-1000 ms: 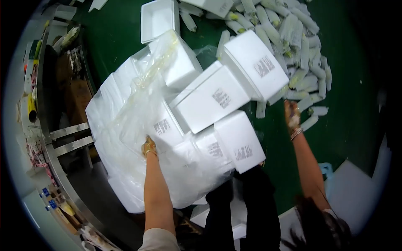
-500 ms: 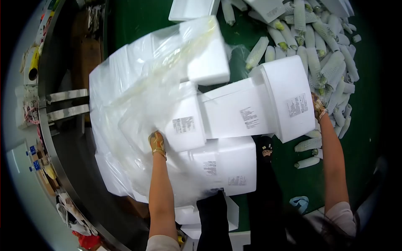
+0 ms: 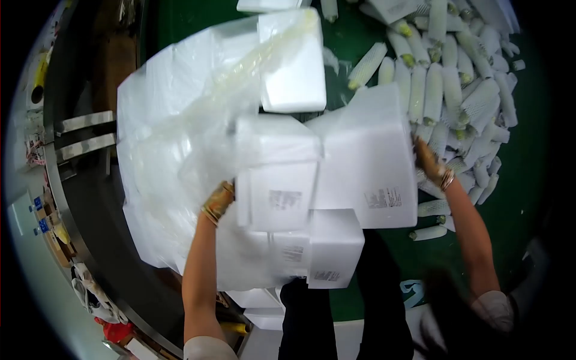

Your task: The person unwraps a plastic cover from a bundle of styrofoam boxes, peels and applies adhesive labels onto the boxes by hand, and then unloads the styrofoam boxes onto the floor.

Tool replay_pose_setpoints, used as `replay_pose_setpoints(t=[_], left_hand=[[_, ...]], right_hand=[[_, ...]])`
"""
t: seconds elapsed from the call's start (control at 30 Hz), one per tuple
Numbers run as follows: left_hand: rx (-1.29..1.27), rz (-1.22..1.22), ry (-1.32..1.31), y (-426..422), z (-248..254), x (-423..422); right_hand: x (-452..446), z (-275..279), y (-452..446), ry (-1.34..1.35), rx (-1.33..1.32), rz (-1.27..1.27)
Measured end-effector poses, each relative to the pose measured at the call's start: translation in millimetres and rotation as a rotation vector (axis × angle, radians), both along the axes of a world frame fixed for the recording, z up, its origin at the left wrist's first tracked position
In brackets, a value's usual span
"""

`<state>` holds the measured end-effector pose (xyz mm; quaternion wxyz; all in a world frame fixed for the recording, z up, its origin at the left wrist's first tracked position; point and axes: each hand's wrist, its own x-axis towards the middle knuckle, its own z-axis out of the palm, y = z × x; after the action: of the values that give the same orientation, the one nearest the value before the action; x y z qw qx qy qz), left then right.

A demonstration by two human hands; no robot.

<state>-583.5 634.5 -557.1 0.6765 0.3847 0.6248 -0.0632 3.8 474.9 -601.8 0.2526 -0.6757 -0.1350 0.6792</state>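
Observation:
A row of nested white foam boxes (image 3: 367, 159) with printed labels lies between my hands. My left hand (image 3: 219, 199), in a stained glove, is pressed to the row's left end, its fingertips hidden. My right hand (image 3: 429, 162), also gloved, holds the right end, fingers bent against the outer wall. Left of the row, a clear plastic bag (image 3: 162, 156) with yellowish tape covers more white boxes. Another pair of foam boxes (image 3: 336, 249) sits just below the row, close to my legs.
Many long pale vegetables in white foam nets (image 3: 435, 93) are heaped on the green floor (image 3: 384, 264) at the right. A metal-edged bench (image 3: 90, 240) curves along the left. A light-blue scrap (image 3: 412, 294) lies near my feet.
My right hand has moved left with the end box, so the row is shorter and more tightly nested. My left hand has shifted from the plastic to the row's left end.

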Motion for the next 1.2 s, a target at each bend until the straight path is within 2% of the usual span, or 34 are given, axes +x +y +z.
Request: replay_pose_setpoints(t=[0.03, 0.07, 0.1, 0.2, 0.27, 0.47, 0.57, 0.63, 0.7, 0.83, 1.07, 1.2], left_hand=[[0.044, 0.105, -0.085, -8, 3, 10], [-0.04, 0.295, -0.158, -18, 25, 40], [0.093, 0.319, -0.151, -34, 27, 47], [0.076, 0.277, -0.07, -44, -4, 33], [0.029, 0.353, 0.0, -29, -1, 43], [0.016, 0.363, 0.018, 0, -107, 43], [-0.016, 0.393, -0.004, -13, -118, 38], [-0.052, 0.443, -0.024, -27, -101, 38], [-0.093, 0.514, -0.076, -43, -76, 50], [-0.157, 0.678, -0.234, -83, -22, 112], [-0.201, 0.876, -0.591, -93, 103, 242], [-0.163, 0.951, -0.838, -40, 175, 302]], right_hand=[[2, -23, -24, -0.251, 0.287, 0.315], [12, -32, -45, -0.372, 0.418, 0.486], [23, -40, -65, -0.514, 0.553, 0.636], [47, -30, -60, -0.214, 0.242, 0.422], [53, -63, -54, 0.005, 0.062, 0.261], [13, -130, -100, -0.09, -0.034, 0.149], [-8, -141, -124, -0.111, -0.06, 0.075], [-15, -125, -143, -0.116, -0.075, 0.018], [-7, -92, -155, -0.138, -0.089, -0.043], [40, 8, -154, -0.206, -0.072, -0.139], [152, 253, -97, -0.429, 0.126, -0.256], [204, 380, -39, -0.527, 0.318, -0.313]])
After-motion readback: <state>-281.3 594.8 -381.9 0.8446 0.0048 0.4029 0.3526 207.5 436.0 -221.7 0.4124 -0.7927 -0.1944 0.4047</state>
